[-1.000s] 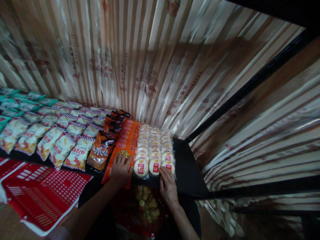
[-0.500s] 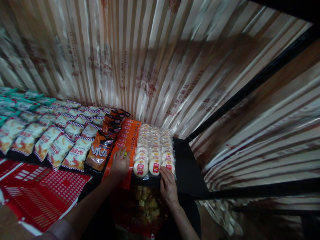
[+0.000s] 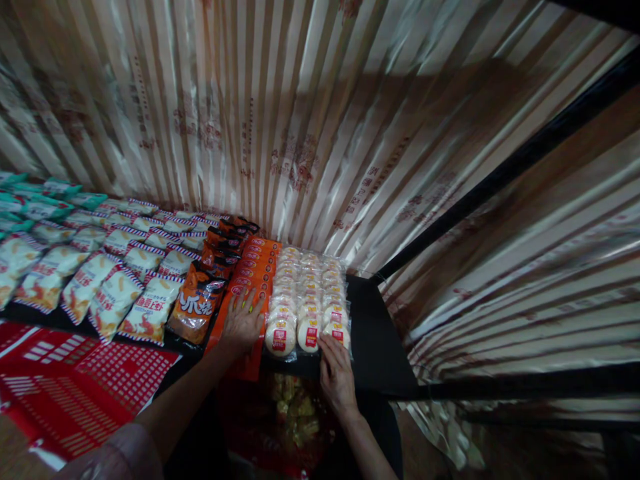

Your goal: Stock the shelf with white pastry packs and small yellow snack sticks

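Note:
My left hand (image 3: 244, 321) lies flat on a row of overlapping orange packets (image 3: 256, 265), its fingers spread. To its right are three columns of round white crackers (image 3: 281, 337) in clear wrappers with red labels. My right hand (image 3: 339, 375) rests its outstretched fingertips on the front edge of the right-hand cracker column (image 3: 335, 328). Left of the orange packets is a column of brown-orange snack bags (image 3: 194, 308) with black tops.
White snack bags (image 3: 150, 308) with striped edges fill the shelf further left, with green bags (image 3: 47, 208) beyond. A red basket (image 3: 90, 390) stands below. Gold-wrapped packs (image 3: 299, 417) lie under the black shelf (image 3: 373, 337). A black pole (image 3: 480, 187) slants before pleated curtain.
My left hand has slid slightly up along the orange packets and its fingers are more spread. The right hand stays at the crackers.

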Demonstrator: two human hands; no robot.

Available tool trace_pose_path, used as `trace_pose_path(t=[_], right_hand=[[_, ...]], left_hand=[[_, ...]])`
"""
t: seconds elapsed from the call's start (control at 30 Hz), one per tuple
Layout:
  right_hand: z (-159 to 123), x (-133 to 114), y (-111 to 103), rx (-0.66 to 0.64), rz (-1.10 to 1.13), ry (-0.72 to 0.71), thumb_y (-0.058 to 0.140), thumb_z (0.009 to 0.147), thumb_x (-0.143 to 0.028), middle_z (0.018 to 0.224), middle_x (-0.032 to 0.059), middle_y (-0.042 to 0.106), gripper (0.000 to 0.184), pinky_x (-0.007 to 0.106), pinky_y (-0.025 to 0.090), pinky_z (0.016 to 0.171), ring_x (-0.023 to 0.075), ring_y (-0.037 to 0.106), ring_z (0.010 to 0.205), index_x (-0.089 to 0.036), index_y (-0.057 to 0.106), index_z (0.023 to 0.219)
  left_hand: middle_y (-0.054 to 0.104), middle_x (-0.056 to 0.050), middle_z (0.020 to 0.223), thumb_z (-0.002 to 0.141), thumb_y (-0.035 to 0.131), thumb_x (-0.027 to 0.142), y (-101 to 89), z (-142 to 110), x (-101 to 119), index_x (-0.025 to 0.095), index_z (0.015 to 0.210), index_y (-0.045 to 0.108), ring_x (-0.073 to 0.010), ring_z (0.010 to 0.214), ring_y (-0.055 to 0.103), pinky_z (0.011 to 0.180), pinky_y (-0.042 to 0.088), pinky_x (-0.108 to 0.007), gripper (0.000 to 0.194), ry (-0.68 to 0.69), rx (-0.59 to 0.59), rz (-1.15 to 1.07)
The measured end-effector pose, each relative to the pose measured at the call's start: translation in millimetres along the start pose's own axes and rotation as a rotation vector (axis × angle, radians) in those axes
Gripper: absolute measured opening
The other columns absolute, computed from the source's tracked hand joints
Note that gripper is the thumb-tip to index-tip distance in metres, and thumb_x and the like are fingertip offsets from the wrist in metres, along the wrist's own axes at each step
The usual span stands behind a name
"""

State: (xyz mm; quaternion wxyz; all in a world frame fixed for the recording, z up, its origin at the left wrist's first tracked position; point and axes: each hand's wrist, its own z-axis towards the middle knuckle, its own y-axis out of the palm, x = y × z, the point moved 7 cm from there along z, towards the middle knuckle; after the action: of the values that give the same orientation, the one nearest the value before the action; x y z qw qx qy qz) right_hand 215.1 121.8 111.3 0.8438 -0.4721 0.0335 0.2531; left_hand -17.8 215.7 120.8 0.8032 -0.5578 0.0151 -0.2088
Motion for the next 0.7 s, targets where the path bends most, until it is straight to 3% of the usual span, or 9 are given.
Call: trace_pose_path(t=[0.47,0.7], right_hand=[[0.8,-0.3,-1.0,0.019,0.007,0.023,0.041,0.085,-0.007,0.12,0.0074,0.062,0.045,0.049,0.048,0.094,0.024,0.052,0.115,-0.024,0.056,0.124],[1.0,-1.2,-1.2,0.022,0.002,0.019,0.041,0.085,-0.007,0.12,0.0077,0.063,0.046,0.049,0.047,0.096,0.0236,0.053,0.116,-0.023,0.055,0.125]], left_hand=[[0.049,-0.011,0.136,0.087,0.044,0.031,-6.8,2.0,4.5,0.021,0.129,0.054,-0.0342,0.13,0.038,0.107,0.027,-0.054,0.044,-0.059,-0.066,-0.015],[0.052,-0.011,0.134,0.087,0.043,0.032,-10.5,1.2,6.3,0.021,0.127,0.055,-0.0332,0.129,0.04,0.106,0.028,-0.054,0.043,-0.052,-0.031,-0.007]])
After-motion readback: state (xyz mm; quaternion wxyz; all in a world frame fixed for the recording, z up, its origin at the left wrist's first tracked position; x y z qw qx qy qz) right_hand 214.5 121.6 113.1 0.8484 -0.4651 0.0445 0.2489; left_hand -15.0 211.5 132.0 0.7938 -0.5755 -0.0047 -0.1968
